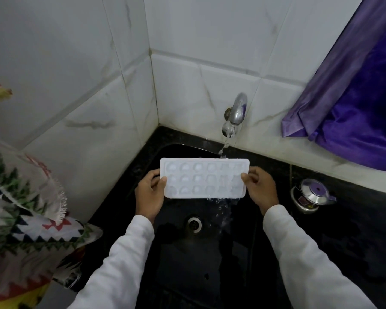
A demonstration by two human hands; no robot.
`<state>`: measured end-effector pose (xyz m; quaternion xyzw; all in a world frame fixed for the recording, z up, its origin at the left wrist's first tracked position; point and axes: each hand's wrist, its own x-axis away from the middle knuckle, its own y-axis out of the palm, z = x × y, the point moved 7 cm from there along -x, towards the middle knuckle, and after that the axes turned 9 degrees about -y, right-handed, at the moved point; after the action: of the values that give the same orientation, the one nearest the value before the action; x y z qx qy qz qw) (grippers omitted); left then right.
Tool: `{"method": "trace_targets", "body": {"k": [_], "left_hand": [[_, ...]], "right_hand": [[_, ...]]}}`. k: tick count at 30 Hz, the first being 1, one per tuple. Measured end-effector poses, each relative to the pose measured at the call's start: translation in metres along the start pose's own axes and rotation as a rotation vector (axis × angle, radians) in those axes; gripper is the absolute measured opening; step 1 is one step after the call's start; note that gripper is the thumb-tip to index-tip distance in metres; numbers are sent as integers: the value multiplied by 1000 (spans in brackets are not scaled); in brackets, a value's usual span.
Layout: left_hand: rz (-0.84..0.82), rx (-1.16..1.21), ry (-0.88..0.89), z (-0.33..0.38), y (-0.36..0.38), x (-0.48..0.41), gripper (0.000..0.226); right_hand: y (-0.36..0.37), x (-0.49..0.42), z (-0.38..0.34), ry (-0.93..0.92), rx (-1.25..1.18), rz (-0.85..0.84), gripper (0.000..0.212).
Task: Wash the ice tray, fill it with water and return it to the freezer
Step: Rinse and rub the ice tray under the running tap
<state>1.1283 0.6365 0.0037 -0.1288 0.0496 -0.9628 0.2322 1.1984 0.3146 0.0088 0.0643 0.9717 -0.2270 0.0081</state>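
A white ice tray with round pockets is held level over the black sink. My left hand grips its left short edge and my right hand grips its right short edge. Water runs from the chrome wall tap onto the tray's far right corner and spills off the near right edge into the sink. The sink drain lies below the tray.
A small steel pot with a purple-knobbed lid stands on the black counter to the right. A purple cloth hangs at the upper right. A patterned fabric bundle sits on the left. White tiled walls meet in the corner behind the sink.
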Motion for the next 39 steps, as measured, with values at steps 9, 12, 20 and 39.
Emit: {"method": "trace_targets", "body": {"k": [9, 12, 20, 39], "left_hand": [[46, -143, 227, 14, -1, 13, 24], [77, -79, 297, 22, -3, 18, 24], [91, -83, 340, 23, -4, 25, 27], [-172, 68, -61, -4, 39, 6, 25]], "right_hand": [[-17, 25, -35, -409, 150, 160, 8], [-27, 33, -51, -527, 123, 272, 12], [-23, 36, -39, -500, 149, 221, 10], [-33, 14, -11, -136, 52, 238, 25]]}}
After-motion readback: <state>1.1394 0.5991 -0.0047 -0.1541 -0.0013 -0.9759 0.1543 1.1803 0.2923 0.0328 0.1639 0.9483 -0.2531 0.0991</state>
